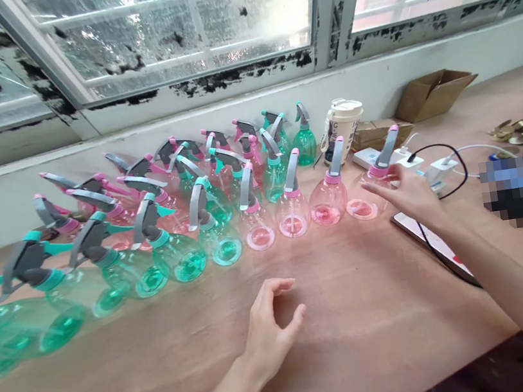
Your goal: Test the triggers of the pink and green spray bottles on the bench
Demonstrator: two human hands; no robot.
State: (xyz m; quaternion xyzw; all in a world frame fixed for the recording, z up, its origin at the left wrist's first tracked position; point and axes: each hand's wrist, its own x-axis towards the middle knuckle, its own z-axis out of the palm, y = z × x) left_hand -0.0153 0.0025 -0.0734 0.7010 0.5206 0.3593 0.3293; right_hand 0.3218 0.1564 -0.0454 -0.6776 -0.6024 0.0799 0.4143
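Low over the bare tabletop (356,312), my left hand (268,331) is open and empty, its thumb and fingers curved apart. My right hand (412,197) is at the right-hand pink spray bottle (364,204), thumb across the front of its shoulder; the other fingertips are partly hidden near the neck. That bottle stands upright, with a grey trigger lever and a pink collar. Left of it in the front row are more clear pink spray bottles (328,203), then green spray bottles (180,259) with teal collars.
More pink and green bottles crowd behind, along the wall. A lidded cup (342,129), an open cardboard box (435,94) and a white power strip (373,157) with cables stand at the back right. A phone (431,243) lies beneath my right forearm. Brass-coloured parts (518,131) lie farther right.
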